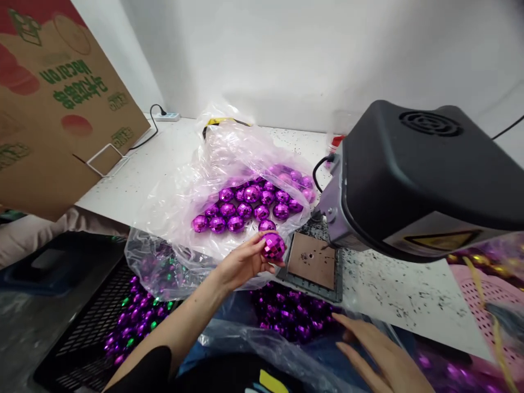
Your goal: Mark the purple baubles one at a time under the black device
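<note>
My left hand (pixel 245 262) is closed round one purple faceted ball (pixel 273 245), held just left of a brown plate (pixel 311 260) under a black machine head (pixel 426 174). Behind it an open clear plastic bag (pixel 213 164) on the white table holds several more purple balls (pixel 249 204). My right hand (pixel 380 349) lies flat with fingers stretched out on a plastic-covered heap of purple balls (pixel 292 319) in front of me.
A black mesh crate (pixel 85 333) at the lower left holds purple and green balls. A cardboard box (pixel 53 103) leans at the left, with a power strip (pixel 167 115) behind it. A pink basket (pixel 487 300) sits at the right.
</note>
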